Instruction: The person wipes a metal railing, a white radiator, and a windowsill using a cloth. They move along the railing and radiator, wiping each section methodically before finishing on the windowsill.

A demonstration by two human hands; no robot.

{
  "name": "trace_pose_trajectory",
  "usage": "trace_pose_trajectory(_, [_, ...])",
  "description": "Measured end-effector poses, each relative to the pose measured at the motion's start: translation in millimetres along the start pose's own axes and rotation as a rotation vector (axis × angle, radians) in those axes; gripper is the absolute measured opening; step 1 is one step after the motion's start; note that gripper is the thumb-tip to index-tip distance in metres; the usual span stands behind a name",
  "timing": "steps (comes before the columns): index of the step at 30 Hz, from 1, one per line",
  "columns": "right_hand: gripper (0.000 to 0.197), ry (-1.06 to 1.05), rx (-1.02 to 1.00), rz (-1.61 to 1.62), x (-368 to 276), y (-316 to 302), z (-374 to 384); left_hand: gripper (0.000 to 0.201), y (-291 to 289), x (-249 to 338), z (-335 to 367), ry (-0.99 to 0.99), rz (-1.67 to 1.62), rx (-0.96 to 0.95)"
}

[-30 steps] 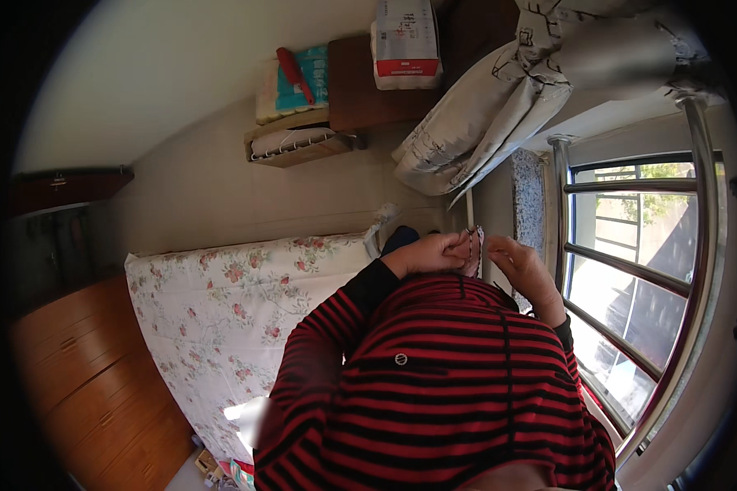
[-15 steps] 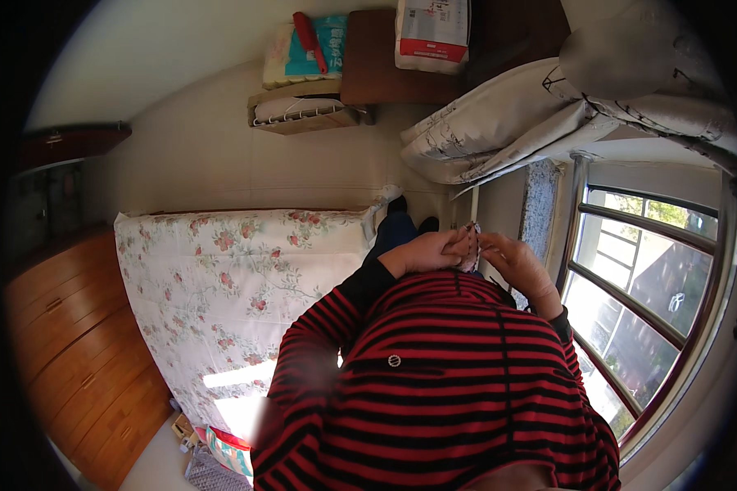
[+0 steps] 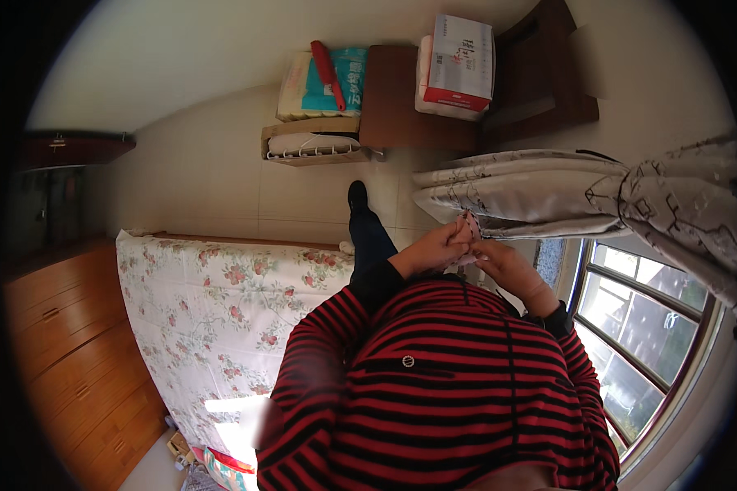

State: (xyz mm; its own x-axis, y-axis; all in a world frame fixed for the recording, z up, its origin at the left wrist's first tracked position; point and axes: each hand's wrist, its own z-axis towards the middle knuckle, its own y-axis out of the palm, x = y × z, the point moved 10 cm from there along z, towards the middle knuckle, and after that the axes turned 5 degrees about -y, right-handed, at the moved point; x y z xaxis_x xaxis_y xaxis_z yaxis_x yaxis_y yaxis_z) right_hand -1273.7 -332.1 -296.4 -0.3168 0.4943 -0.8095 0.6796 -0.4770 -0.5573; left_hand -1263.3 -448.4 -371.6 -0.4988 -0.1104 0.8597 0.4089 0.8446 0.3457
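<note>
In front of my waist, my left hand (image 3: 431, 247) is closed around a small, soft-looking pink piece with a dark dashed edge (image 3: 472, 225). My fingers cover much of it, so its exact kind cannot be made out. My right hand (image 3: 512, 268) comes in from the other side, its fingertips pinched at the lower end of the same piece. Both hands are close together above the floor, between the bed and the window.
A bed with a floral sheet (image 3: 221, 282) lies to my left, beside wooden drawers (image 3: 74, 327). Ahead stand a brown chair (image 3: 397, 90), a white-and-red box (image 3: 460, 61), a carton (image 3: 311, 147) and a red brush-like object (image 3: 327, 74). A tied curtain (image 3: 540, 188) hangs by the barred window (image 3: 643, 307).
My view has shifted forward, and one foot has stepped ahead onto the floor. The pink piece has moved slightly upward in view, and my right fingers have slid toward its lower end.
</note>
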Motion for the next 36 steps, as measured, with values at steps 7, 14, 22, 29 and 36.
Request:
trace_pose_trajectory(7, [0.042,0.196,0.050,0.169,18.4,31.1,124.8,0.044,-150.4,5.7,-22.9,-0.238,-0.162,0.014])
trace_pose_trajectory(14, [0.074,0.400,0.022,0.543,23.0,93.6,251.3,0.043,-270.0,41.6,-18.8,-0.205,-0.170,0.054])
trace_pose_trajectory(22, [0.088,0.577,0.198,0.672,57.6,102.4,299.7,0.074,-267.7,36.8,22.9,-0.363,-0.524,0.036])
trace_pose_trajectory(29, [0.048,0.696,0.298,1.116,104.4,151.0,302.9,0.063,-289.1,-1.6,15.9,-0.509,-0.520,0.041])
trace_pose_trajectory(36, [0.050,0.670,0.482,0.798,193.5,141.2,339.7,0.050,-348.9,-123.2,11.5,-0.748,-0.240,0.172])
